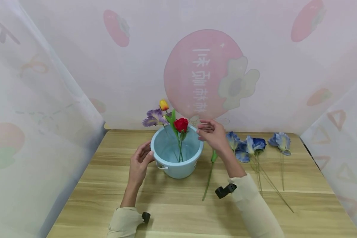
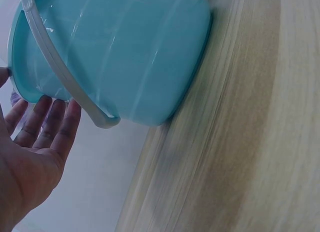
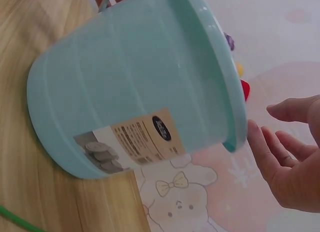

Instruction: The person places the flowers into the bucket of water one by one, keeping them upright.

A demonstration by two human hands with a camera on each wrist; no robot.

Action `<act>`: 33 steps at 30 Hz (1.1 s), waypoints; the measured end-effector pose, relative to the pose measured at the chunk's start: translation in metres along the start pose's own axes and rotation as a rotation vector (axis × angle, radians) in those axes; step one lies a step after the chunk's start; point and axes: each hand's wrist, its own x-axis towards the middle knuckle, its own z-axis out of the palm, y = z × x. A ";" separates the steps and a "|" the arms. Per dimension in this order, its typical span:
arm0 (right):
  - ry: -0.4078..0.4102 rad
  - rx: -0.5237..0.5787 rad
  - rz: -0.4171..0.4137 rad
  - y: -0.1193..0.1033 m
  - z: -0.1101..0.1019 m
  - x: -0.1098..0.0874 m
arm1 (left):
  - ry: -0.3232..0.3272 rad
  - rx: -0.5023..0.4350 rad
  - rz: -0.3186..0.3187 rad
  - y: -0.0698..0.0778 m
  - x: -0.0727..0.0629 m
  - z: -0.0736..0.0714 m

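- I am watching the light-blue bucket (image 1: 181,171) standing upright on the wood-grain table (image 1: 107,185), between the person's two hands.
- I am seeing the left hand (image 1: 139,163) touching the bucket's rim from its left side; its fingers are extending almost straight, lying against the bucket rather than clenching it.
- On the left wrist camera I am viewing the pale handle (image 2: 65,74), which is hanging down the bucket's outer wall just beside those fingertips.
- I am finding the right hand (image 1: 215,135) released, grasping nothing; its thumb is standing apart while the index fingertip is meeting the opposite side of the rim.
- Inside the bucket, I am seeing the red rose (image 1: 181,125) rising on a green stem, while the purple flower (image 1: 153,118) and the yellow-orange tulip (image 1: 164,105) are leaning over toward the far left rim.
- Just below the right hand, I am noticing a green stem (image 1: 208,181) lying on the table; its upper end is hiding behind that hand.
- Farther right, pale-blue flowers (image 1: 282,142) and a dark-blue rose (image 1: 259,144) are lying with their stems pointing toward the person.
- My right wrist view is showing a printed label (image 3: 150,137) on the bucket's side.
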 end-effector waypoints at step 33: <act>0.133 -0.057 0.045 0.041 -0.094 -0.052 | 0.009 -0.004 0.005 0.001 -0.001 0.001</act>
